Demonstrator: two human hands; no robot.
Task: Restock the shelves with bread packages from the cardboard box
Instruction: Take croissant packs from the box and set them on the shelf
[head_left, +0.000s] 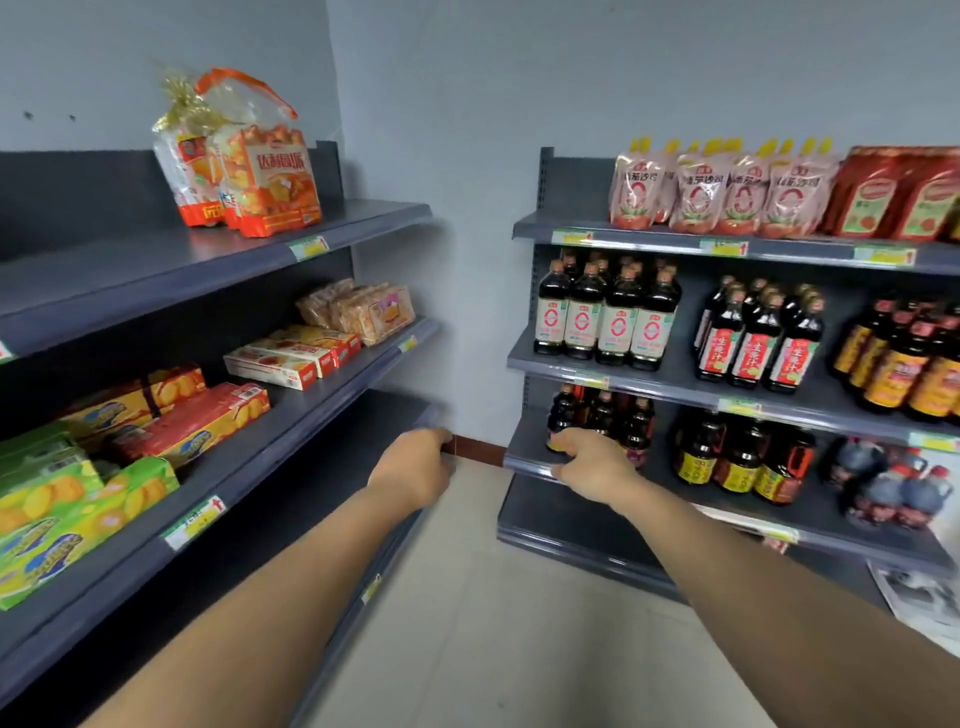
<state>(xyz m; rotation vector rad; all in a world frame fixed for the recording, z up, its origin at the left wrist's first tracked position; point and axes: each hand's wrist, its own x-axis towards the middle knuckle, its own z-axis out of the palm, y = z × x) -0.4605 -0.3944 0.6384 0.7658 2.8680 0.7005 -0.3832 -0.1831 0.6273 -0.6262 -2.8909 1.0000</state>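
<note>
Two clear bread packages (244, 176) with orange print stand on the top tier of the left shelf unit (363, 221). More bread packages (363, 312) lie at the far end of the second tier. My left hand (413, 465) reaches out to the far corner of the bare third tier (410, 410); its back faces me and its fingers are hidden. My right hand (589, 465) is at the front rim of the right shelf unit's third tier (524, 460), fingers above the rim and thumb below. Neither hand holds a package. No cardboard box is in view.
Biscuit boxes (280, 358) and green and red packs (93, 499) fill the left unit's second tier. The right unit carries sauce pouches (717, 192) on top and dark bottles (608, 317) below. A tiled floor aisle (519, 623) runs between the units to a grey wall.
</note>
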